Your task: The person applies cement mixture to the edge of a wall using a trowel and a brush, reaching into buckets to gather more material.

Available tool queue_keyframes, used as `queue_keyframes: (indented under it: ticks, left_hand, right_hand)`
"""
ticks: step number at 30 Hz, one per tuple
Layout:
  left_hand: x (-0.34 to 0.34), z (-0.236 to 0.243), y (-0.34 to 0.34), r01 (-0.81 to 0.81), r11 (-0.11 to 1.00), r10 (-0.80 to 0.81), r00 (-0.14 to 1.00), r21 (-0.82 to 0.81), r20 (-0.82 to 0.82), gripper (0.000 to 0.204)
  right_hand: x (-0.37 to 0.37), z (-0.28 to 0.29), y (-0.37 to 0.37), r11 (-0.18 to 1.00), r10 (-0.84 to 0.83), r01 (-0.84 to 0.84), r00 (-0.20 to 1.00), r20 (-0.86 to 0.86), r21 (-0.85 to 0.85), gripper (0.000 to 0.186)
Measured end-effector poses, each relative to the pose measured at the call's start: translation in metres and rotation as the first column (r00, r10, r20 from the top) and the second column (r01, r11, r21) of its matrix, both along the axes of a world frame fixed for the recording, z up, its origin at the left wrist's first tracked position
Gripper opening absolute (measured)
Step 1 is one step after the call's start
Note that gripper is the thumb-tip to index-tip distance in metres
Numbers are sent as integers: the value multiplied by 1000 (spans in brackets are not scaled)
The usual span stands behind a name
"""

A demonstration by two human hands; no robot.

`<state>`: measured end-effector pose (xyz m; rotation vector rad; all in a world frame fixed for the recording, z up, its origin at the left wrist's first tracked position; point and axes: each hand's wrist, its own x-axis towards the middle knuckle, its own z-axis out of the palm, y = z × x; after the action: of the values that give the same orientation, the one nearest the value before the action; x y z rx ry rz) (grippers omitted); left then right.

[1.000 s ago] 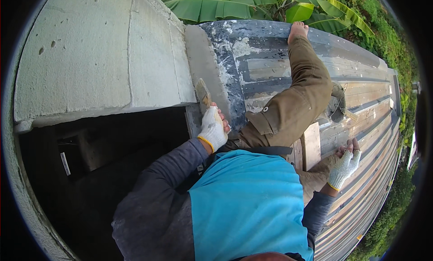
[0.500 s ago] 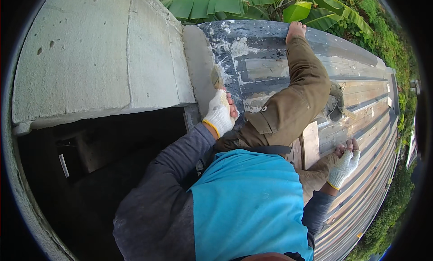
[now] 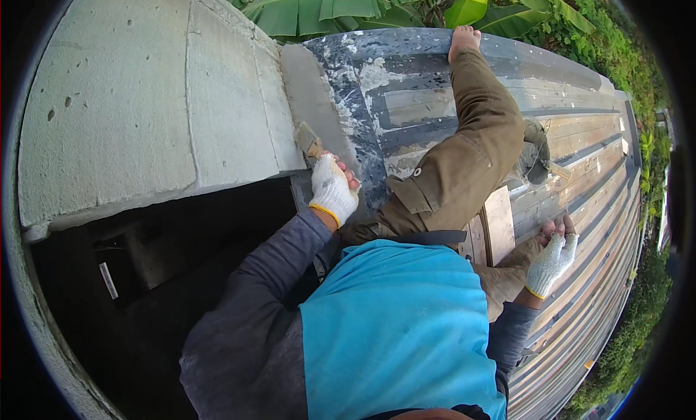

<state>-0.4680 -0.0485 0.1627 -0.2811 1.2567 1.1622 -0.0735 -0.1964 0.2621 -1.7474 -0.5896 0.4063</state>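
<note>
My left hand (image 3: 333, 188), in a white glove with bare fingertips, is closed round the handle of a mortar-smeared flat trowel (image 3: 307, 136). Its blade lies at the seam between the pale concrete block (image 3: 123, 93) and a band of smooth grey mortar (image 3: 308, 86), which borders the dark, paint-spattered roof sheet (image 3: 377, 75). My right hand (image 3: 552, 253), gloved the same way, is beside my bent right leg over the ribbed roofing, with fingers loosely extended and nothing visible in them. My left leg stretches up to a bare foot (image 3: 462, 41) on the roof's far edge.
A dark opening (image 3: 145, 289) lies below the concrete at left. Behind my leg is a dirty bucket (image 3: 535, 159) with a wooden stick. A plywood board (image 3: 498, 228) lies by my knee. Banana leaves (image 3: 319, 14) and greenery border the ribbed roof (image 3: 580, 188).
My left hand and trowel rose along the mortar band, then came down and leftward to the concrete's edge. My right hand has barely moved. The whole view has shifted slightly.
</note>
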Motion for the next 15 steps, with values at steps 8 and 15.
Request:
queue_keyframes:
  ticks: [8, 15]
  left_hand:
    - [13, 6, -22, 401, 873, -343, 910, 277, -234, 33]
    - [89, 106, -12, 791, 276, -247, 607, 545, -755, 37]
  right_hand:
    - [-33, -1, 17, 987, 51, -38, 995, 81, -159, 29]
    - [-60, 16, 13, 967, 159, -134, 982, 101, -217, 47]
